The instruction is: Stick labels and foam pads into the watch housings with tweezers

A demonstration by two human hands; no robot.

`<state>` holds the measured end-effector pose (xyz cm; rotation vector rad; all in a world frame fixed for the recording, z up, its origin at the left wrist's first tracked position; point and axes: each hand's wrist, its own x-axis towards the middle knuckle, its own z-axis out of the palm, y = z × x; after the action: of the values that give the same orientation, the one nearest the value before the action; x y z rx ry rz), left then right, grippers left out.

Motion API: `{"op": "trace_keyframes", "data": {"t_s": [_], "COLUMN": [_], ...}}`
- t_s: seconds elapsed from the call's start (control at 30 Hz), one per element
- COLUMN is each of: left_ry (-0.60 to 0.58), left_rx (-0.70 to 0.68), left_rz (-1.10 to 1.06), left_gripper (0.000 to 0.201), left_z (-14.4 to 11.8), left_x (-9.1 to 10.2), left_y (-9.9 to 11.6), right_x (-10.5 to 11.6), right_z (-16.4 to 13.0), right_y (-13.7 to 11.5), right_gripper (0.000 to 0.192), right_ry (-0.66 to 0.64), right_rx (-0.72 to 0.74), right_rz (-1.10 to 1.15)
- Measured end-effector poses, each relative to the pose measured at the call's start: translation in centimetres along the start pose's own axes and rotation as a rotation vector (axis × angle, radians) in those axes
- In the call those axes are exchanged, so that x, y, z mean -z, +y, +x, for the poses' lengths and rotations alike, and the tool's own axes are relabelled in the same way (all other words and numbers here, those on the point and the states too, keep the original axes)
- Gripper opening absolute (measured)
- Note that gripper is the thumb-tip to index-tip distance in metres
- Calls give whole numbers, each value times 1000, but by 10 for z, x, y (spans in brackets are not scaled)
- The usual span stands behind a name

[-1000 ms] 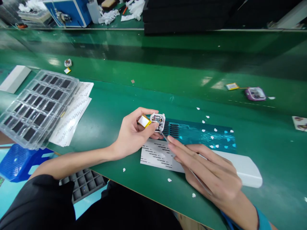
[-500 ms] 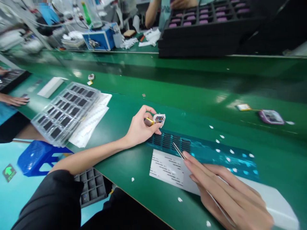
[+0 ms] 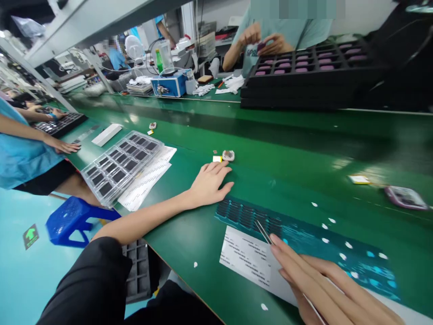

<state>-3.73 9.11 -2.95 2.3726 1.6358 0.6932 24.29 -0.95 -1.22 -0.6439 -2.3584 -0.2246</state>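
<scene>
Right hand grip: right hand (image 3: pixel 324 289) pinched tweezers (image 3: pixel 264 232) over the label sheet (image 3: pixel 246 257).
Left hand grip: left hand (image 3: pixel 209 183) lay open, empty, on the belt (image 3: pixel 287 149).
Device: small module (image 3: pixel 228 155) with yellow battery (image 3: pixel 217 159) sat just beyond the left fingertips.

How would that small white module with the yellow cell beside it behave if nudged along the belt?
The small white module looks light, so it would probably slide on the glossy green belt. It lies flat, so it is unlikely to tip. The yellow cell beside it may trail along if wired to it; the join is too small to tell.
</scene>
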Motion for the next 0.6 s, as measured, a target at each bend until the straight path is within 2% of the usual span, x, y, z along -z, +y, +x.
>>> {"op": "trace_keyframes", "data": {"t_s": [0.07, 0.13, 0.2, 0.23, 0.27, 0.33, 0.43, 0.47, 0.53, 0.6], "left_ry": [-12, -19, -25, -20, -11, 20, 70, 87, 122, 149], "left_rx": [-15, -31, -59, -75, -88, -104, -140, -162, -215, -261], "left_rz": [6, 18, 20, 13, -3, -38, -98, -117, -144, -156], "left_gripper": [40, 43, 43, 43, 42, 40, 37, 37, 35, 34], "left_z": [-1, -2, -3, -3, -3, -4, -7, -9, -12, -15], "left_x": [-2, -4, -5, -5, -6, -7, -7, -7, -7, -5], "left_y": [0, 1, 1, 2, 2, 3, 8, 10, 14, 19], "right_x": [6, 14, 24, 30, 36, 45, 48, 46, 36, 25], "right_z": [4, 7, 6, 5, 3, -3, -11, -13, -15, -15], "right_y": [0, 4, 17, 27, 40, 72, 127, 145, 175, 195], "right_gripper": [76, 80, 79, 74, 66, 44, 20, 24, 50, 62], "right_ry": [17, 102, 220, 236, 179, -53, -150, -152, -154, -158], "right_rx": [-35, -115, -228, -294, -358, -368, -381, -396, -415, -437], "right_rz": [-56, -136, -242, -316, -400, -496, -554, -572, -588, -584]}}
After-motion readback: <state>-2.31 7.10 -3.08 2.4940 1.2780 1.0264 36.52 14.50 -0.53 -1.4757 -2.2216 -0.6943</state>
